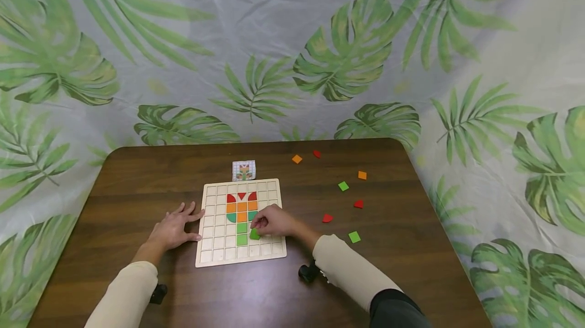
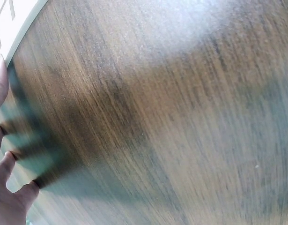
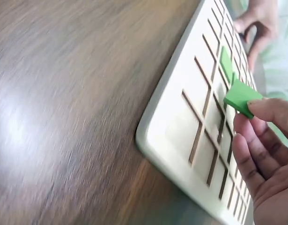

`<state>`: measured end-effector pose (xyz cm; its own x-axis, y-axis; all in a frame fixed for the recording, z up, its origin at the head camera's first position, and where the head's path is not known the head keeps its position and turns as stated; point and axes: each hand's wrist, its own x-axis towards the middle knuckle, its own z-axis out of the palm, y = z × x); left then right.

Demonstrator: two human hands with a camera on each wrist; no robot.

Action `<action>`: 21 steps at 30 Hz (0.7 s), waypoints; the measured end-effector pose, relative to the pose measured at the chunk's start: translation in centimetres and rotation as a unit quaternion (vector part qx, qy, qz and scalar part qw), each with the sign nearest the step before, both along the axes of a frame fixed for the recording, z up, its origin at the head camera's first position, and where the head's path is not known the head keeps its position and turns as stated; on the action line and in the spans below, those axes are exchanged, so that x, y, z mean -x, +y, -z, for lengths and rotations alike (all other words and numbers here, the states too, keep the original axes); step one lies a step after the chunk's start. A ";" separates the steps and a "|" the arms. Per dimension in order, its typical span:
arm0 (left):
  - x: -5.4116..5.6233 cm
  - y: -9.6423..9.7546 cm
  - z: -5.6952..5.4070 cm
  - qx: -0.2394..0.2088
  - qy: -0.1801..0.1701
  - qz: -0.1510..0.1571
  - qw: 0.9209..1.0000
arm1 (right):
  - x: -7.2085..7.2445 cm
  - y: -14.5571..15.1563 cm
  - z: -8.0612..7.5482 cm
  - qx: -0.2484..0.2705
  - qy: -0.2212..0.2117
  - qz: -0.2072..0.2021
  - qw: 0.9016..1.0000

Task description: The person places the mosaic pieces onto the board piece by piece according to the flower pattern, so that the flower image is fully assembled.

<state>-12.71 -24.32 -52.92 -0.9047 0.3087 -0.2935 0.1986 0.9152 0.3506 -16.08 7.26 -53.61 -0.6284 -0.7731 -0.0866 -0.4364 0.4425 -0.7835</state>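
A pale wooden grid board lies on the table. My right hand is over its right half, pinching a green tile between thumb and fingers. The tile is tilted just above the grid, beside a lower green square set in the board. Above that square, red, orange, teal and green pieces form a tulip-like figure. My left hand has its fingers spread beside the board, with thumb and index finger touching the left edge. In the left wrist view, only a corner of the board shows.
A small printed pattern card lies behind the board. To the right are scattered loose pieces: orange squares, green squares and red curved pieces. A leaf-patterned cloth hangs behind the brown table.
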 end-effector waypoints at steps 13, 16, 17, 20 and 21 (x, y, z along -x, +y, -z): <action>0.0 0.0 0.3 -0.002 0.003 -0.003 1.000 | -1.5 -3.1 0.0 -0.011 -0.007 -0.028 1.000; 0.0 -0.1 0.4 -0.001 0.001 -0.004 1.000 | -1.7 -3.4 0.1 -0.013 -0.001 -0.036 0.999; 0.0 -0.1 0.4 -0.001 0.001 -0.004 1.000 | -1.8 -3.5 0.0 -0.016 0.001 -0.037 0.999; 0.0 -0.2 0.4 -0.001 0.000 -0.005 1.000 | -2.1 -3.6 -0.1 -0.023 0.005 -0.041 0.999; 0.0 -0.2 0.4 -0.002 0.000 -0.006 1.000 | -2.1 -3.7 0.0 -0.026 0.008 -0.042 0.999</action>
<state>-12.71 -24.52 -53.31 -0.9079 0.2995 -0.2934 0.1880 0.9163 0.3535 -13.97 3.57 -53.56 -0.5625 -0.8182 -0.1189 -0.4863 0.4437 -0.7527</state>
